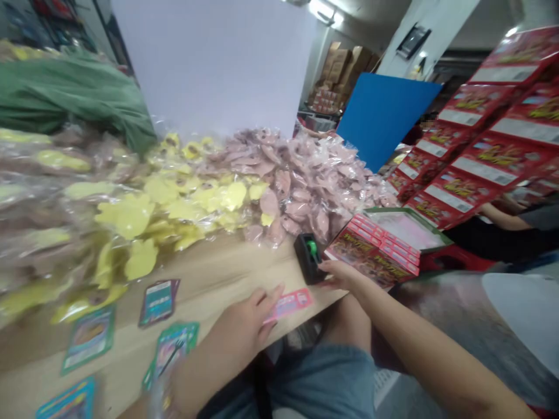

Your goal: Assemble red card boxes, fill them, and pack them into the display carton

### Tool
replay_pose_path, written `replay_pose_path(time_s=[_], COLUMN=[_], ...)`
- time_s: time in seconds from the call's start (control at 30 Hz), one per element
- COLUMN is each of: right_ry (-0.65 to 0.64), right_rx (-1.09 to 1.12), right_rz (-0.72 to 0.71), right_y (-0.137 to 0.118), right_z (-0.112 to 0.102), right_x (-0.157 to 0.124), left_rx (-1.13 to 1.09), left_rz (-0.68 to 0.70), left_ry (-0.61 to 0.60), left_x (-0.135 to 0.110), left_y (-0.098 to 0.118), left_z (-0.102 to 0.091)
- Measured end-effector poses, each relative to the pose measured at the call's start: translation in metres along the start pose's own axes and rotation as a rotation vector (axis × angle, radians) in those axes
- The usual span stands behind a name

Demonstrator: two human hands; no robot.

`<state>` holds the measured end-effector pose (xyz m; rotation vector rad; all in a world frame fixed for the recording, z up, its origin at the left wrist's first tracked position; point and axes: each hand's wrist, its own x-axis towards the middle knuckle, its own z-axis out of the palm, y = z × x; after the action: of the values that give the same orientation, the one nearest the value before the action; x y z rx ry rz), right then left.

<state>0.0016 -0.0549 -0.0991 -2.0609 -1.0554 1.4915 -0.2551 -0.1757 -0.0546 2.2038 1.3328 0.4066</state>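
Left hand: our left hand (247,326), fingers apart, beside the pink card (290,304).
Right hand: our right hand (343,276), right of the card, at the black device (309,259); we cannot tell its fingers' state.

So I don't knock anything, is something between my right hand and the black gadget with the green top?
Nothing visible stands between them. Your right hand is right beside the black gadget, its fingers at the gadget's side, above the wooden table.

Lettering on the pink card (289,305) too small to read, the left-edge plastic packets (39,221) blurred and cut off.
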Motion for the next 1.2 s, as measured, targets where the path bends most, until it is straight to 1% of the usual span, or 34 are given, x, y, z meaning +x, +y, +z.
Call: replay_pose_path(time_s=[0.03,0.1,0.23,0.3,0.37,0.47,0.5,0.57,0.6,0.67,0.7,0.73,0.77,0.8,0.83,0.87,0.9,0.93,0.97,1.03,1.07,1.1,1.13,1.17,1.2], right_ry=[-0.011,0.005,0.112,0.131,0.072,-0.072,-0.081,-0.008,0.045,0.141,0.161,0.179,0.137,0.100,0.065,0.038,0.032,0.043,0.055,0.085,0.110,0.116,0.081,0.005,-0.110], right_rx=[0.046,0.147,0.306,0.355,0.396,0.498,0.527,0.478,0.415,0.250,0.191,0.117,0.047,-0.022,-0.088,-0.139,-0.181,-0.220,-0.259,-0.326,-0.389,-0.476,-0.583,-0.706,-0.830], right_rz=[-0.006,-0.074,-0.264,-0.321,-0.362,-0.377,-0.364,-0.354,-0.357,-0.437,-0.495,-0.598,-0.669,-0.721,-0.740,-0.723,-0.695,-0.670,-0.653,-0.656,-0.700,-0.787,-0.916,-1.070,-1.232], right_y=[0.003,0.017,0.053,0.060,0.056,0.038,0.033,0.032,0.035,0.046,0.050,0.052,0.051,0.048,0.042,0.035,0.028,0.021,0.014,0.005,0.004,0.006,0.011,0.018,0.027], right_z=[0.001,0.002,0.004,0.010,0.027,0.067,0.080,0.096,0.096,0.085,0.076,0.067,0.060,0.058,0.060,0.067,0.077,0.089,0.102,0.130,0.145,0.161,0.180,0.200,0.220], right_x=[0.000,-0.002,-0.018,-0.035,-0.057,-0.090,-0.097,-0.109,-0.114,-0.123,-0.126,-0.128,-0.127,-0.122,-0.115,-0.105,-0.094,-0.082,-0.071,-0.057,-0.057,-0.061,-0.068,-0.079,-0.090], left_rx=[0.047,0.094,0.113,0.110,0.123,0.205,0.226,0.224,0.200,0.097,0.023,-0.064,-0.153,-0.230,-0.287,-0.305,-0.280,-0.231,-0.145,-0.023,0.007,0.043,0.081,0.122,0.155], left_rz=[-0.056,-0.120,-0.149,-0.159,-0.169,-0.170,-0.169,-0.159,-0.145,-0.093,-0.056,-0.014,0.023,0.043,0.037,-0.001,-0.076,-0.161,-0.258,-0.445,-0.517,-0.573,-0.603,-0.617,-0.615], left_ry=[-0.045,-0.095,-0.123,-0.123,-0.113,-0.095,-0.078,-0.040,-0.022,0.003,0.001,-0.004,0.000,0.020,0.062,0.122,0.183,0.224,0.235,0.215,0.214,0.212,0.206,0.192,0.174], left_x=[0.002,0.006,0.017,0.022,0.026,0.027,0.024,0.014,0.007,-0.007,-0.013,-0.016,-0.018,-0.020,-0.023,-0.029,-0.039,-0.056,-0.077,-0.130,-0.158,-0.185,-0.207,-0.224,-0.237], left_y=[0.000,-0.002,-0.009,-0.008,-0.003,0.008,0.013,0.023,0.028,0.040,0.045,0.048,0.047,0.042,0.032,0.017,-0.001,-0.020,-0.041,-0.079,-0.095,-0.108,-0.119,-0.127,-0.132], left_z=[-0.001,-0.004,-0.010,-0.009,-0.005,0.005,0.007,0.006,0.002,-0.012,-0.020,-0.027,-0.033,-0.036,-0.037,-0.036,-0.033,-0.029,-0.024,-0.013,-0.008,-0.003,0.002,0.007,0.011])
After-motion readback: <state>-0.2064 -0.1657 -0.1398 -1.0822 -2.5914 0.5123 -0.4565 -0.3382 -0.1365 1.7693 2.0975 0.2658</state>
